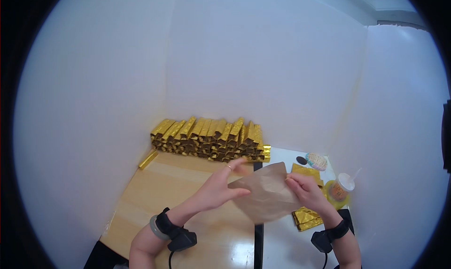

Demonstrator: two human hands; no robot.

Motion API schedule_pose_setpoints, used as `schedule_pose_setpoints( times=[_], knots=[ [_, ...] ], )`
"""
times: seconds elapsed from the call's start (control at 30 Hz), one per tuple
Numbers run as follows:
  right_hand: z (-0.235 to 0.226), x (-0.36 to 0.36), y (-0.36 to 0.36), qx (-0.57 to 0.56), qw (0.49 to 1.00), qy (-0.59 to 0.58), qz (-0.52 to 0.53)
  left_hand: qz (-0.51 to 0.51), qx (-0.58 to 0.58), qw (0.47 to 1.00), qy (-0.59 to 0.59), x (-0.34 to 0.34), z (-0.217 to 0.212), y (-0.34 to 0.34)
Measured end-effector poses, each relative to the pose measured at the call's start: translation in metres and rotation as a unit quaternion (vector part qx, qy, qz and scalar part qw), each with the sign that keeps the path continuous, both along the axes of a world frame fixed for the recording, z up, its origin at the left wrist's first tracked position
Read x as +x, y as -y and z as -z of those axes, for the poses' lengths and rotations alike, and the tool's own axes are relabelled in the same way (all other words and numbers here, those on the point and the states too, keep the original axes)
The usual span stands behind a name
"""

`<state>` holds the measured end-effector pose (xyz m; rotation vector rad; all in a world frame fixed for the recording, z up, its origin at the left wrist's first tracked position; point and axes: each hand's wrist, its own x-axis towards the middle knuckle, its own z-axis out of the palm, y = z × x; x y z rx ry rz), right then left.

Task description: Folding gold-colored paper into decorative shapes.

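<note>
A brownish square sheet of paper is held up over the table between both hands. My left hand pinches its left edge, thumb and fingers on the sheet, a ring on one finger. My right hand grips its right edge. Under the sheet's right side lies a stack of gold foil sheets on the white table part. A pile of folded gold paper bars is stacked against the wall at the back.
One loose gold bar lies at the left rear of the wooden tabletop. A clear cup with lid and straw, a small woven ball and a dark oval object sit at the right. White walls enclose the table.
</note>
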<state>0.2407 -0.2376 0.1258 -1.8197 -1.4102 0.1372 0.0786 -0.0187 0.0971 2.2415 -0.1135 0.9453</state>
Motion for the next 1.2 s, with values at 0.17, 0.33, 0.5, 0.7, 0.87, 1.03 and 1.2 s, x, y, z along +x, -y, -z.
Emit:
schedule_pose_setpoints(
  times=[0.17,0.33,0.5,0.7,0.87,1.03,1.2],
  knots=[
    [0.048,-0.008,-0.014,-0.074,0.962,-0.262,-0.032,0.071,-0.227,0.931,-0.278,-0.011,0.013,-0.025],
    [0.086,-0.014,-0.023,-0.155,0.947,-0.282,-0.012,-0.146,0.123,0.967,-0.171,-0.011,0.041,-0.039],
    [0.094,-0.013,-0.021,-0.118,0.99,0.068,-0.026,0.1,0.047,0.934,-0.34,-0.02,0.052,-0.017],
    [0.097,-0.018,-0.03,-0.112,0.955,0.144,-0.234,0.086,0.125,0.917,-0.37,-0.038,0.069,0.019],
    [0.113,-0.015,-0.036,-0.091,0.953,0.2,-0.207,0.036,0.141,0.935,-0.325,-0.04,0.083,-0.001],
    [0.106,-0.029,-0.046,-0.087,0.968,0.162,-0.173,0.019,0.104,0.951,-0.29,-0.046,0.09,-0.006],
    [0.113,-0.028,-0.048,-0.054,0.951,0.214,-0.216,0.069,-0.037,0.953,-0.291,-0.053,0.094,-0.006]
  ],
)
